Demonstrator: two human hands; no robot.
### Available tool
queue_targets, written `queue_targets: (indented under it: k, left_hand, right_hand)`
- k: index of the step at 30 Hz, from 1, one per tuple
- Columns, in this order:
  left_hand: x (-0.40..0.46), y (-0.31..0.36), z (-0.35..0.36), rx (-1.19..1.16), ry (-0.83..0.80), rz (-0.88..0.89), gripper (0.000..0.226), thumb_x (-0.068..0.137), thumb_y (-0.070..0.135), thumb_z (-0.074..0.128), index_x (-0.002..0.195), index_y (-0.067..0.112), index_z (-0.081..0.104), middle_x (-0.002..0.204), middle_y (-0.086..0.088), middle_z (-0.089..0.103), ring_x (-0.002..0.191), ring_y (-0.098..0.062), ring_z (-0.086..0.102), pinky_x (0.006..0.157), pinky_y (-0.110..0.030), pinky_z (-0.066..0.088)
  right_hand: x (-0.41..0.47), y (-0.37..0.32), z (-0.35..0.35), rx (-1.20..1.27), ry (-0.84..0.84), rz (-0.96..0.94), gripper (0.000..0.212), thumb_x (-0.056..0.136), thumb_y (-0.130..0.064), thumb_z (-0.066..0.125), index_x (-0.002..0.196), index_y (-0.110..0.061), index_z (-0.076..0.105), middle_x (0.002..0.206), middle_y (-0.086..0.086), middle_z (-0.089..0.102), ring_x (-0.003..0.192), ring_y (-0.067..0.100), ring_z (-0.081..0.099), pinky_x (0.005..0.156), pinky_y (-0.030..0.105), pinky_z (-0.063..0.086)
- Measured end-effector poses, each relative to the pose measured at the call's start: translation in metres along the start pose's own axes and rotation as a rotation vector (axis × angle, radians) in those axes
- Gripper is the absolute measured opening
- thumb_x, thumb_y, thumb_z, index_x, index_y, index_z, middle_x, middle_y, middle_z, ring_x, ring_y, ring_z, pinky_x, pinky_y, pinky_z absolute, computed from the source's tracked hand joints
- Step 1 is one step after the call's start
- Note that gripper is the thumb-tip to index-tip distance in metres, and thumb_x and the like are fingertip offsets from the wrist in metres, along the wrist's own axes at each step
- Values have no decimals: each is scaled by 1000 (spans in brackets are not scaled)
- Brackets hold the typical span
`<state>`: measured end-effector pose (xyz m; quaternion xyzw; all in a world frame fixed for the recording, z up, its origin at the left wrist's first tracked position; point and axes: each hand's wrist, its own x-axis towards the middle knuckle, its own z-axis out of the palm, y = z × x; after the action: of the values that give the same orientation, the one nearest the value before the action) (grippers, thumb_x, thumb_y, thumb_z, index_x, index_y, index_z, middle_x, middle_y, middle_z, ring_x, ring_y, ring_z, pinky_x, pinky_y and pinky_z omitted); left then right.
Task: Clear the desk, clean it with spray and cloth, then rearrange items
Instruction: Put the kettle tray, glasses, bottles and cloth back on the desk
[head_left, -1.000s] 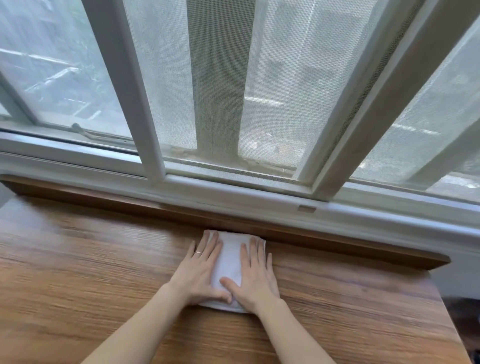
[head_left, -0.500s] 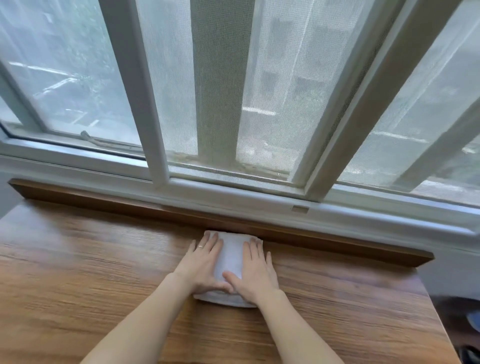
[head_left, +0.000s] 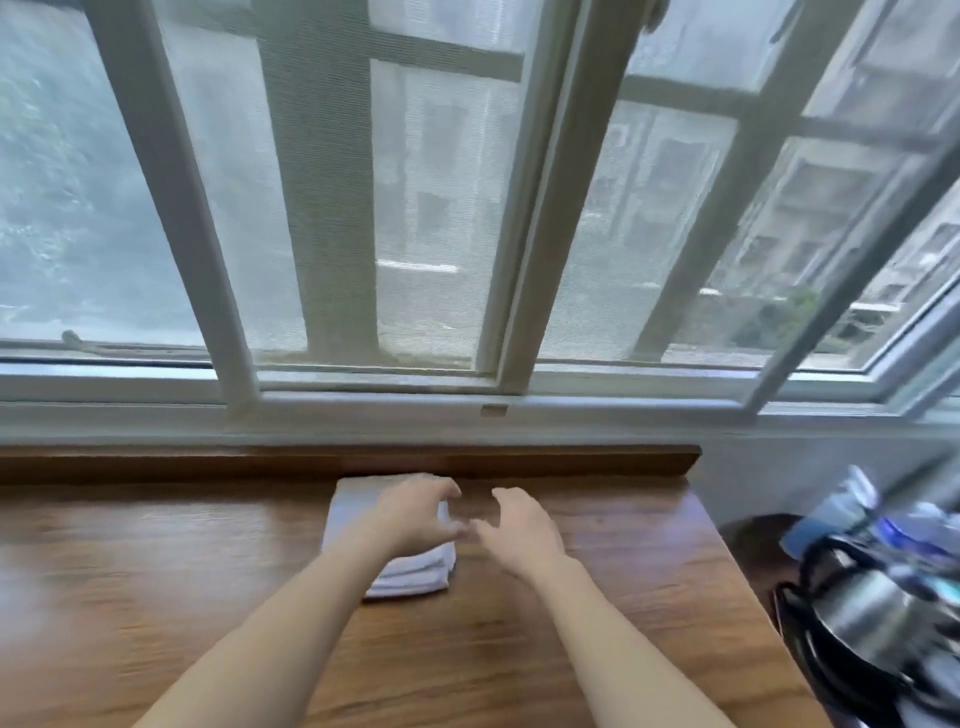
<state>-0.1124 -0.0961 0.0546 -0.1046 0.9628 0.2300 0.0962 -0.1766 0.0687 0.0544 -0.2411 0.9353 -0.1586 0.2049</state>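
A folded white cloth lies on the wooden desk close to the raised back ledge. My left hand hovers over the cloth with loosely curled fingers and holds nothing. My right hand is to the right of the cloth, above bare wood, fingers relaxed and empty. The two hands almost meet at the fingertips. The left forearm hides part of the cloth.
A window with white frames rises just behind the desk's back ledge. Off the desk's right edge stand a steel kettle with a black handle and blurred blue and white items.
Both hands have lifted off the cloth. The right hand moved rightward off it. The view swung right and up, bringing the kettle and the desk's right edge into sight.
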Motion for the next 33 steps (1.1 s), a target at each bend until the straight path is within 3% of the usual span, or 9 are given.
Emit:
queue_targets:
  k: [7, 15, 26, 33]
  left_hand:
    - [10, 96, 16, 55, -7, 160, 63, 84, 60, 61, 137, 27, 50, 137, 4, 56, 126, -17, 50, 102, -34, 42]
    - [24, 209, 54, 31, 4, 199, 65, 79, 73, 56, 130, 31, 53, 131, 10, 58, 122, -13, 52, 96, -33, 45]
    - [49, 389, 148, -86, -45, 216, 52, 83, 53, 65, 127, 28, 56, 124, 7, 63, 111, -12, 58, 90, -28, 48]
    - [67, 449, 187, -82, -93, 229, 55, 82, 51, 67, 130, 28, 54, 124, 6, 62, 111, -12, 58, 91, -27, 49]
  right_hand:
    - [-50, 74, -42, 87, 126, 147, 63, 99, -42, 57, 152, -14, 39, 153, 6, 44, 142, 24, 40, 115, 35, 34]
    - [-96, 176, -79, 224, 215, 249, 71, 95, -49, 61, 153, -16, 39, 156, 4, 41, 143, 24, 39, 116, 39, 35]
    - [-158, 360, -138, 248, 265, 316, 61, 93, -43, 63, 145, -15, 49, 143, 6, 53, 134, 24, 48, 108, 31, 37]
    - [-171, 431, -149, 327, 280, 370, 63, 93, -46, 63, 147, -17, 48, 143, 4, 52, 132, 23, 50, 109, 33, 39]
